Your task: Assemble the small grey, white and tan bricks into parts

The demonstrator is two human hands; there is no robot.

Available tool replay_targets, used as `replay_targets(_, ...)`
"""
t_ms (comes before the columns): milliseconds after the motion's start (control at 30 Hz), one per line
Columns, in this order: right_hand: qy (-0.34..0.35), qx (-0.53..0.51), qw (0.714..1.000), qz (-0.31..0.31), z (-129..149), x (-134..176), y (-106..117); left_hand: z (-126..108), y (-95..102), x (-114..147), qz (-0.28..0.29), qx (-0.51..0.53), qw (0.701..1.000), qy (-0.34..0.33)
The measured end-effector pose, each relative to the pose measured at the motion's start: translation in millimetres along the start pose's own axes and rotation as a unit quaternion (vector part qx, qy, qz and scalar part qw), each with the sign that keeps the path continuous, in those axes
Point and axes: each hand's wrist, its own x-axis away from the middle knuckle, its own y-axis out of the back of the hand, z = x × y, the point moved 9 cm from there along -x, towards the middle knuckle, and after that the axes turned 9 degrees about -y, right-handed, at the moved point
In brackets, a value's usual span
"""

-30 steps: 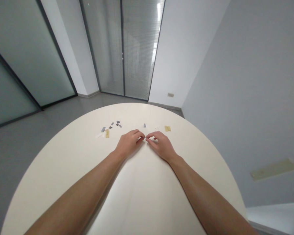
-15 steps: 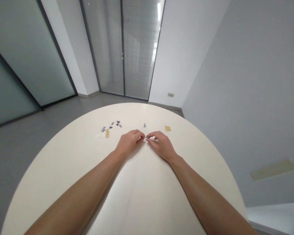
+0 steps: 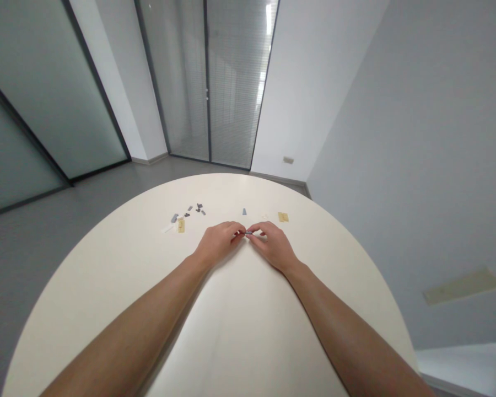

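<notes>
My left hand and my right hand meet above the middle of the white round table. Between their pinched fingertips is a small grey piece, gripped from both sides. Its exact kind is too small to make out, and the fingers cover part of it. Just beyond the hands a small blue-grey piece lies on the table. Farther to the left are several small dark grey pieces and a lighter grey piece.
A yellow paper note lies left of my hands beside a white strip. Another yellow note lies to the right, near tiny pale bits. Past the table's far edge stand glass panels and white walls.
The fingertips of my left hand have shifted slightly right, toward my right hand. More of the grey piece between the fingers shows now. The things on the table have not moved.
</notes>
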Motion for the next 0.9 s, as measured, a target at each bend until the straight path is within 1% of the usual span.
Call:
replay_targets(300, -0.001, -0.007, 1.0, -0.002, 1.3, 0.1, 1.2, -1.0, 1.8, -0.1, 0.005, 0.007, 1.0, 0.009)
replay_targets(533, -0.02, -0.004, 1.0, 0.002, -4.1, 0.3, -1.6, -4.5, 2.4, -0.4, 0.006, 0.004, 1.0, -0.005)
replay_targets(667, -0.022, 0.002, 1.0, -0.004, -4.5, 0.1, -1.1, -5.9, 5.0, -0.2, -0.001, 0.009, 1.0, 0.001)
replay_targets(900, -0.016, 0.014, 1.0, -0.002, -4.5, 0.1, -2.1, -7.4, 5.3, -0.6, -0.007, 0.024, 1.0, -0.009)
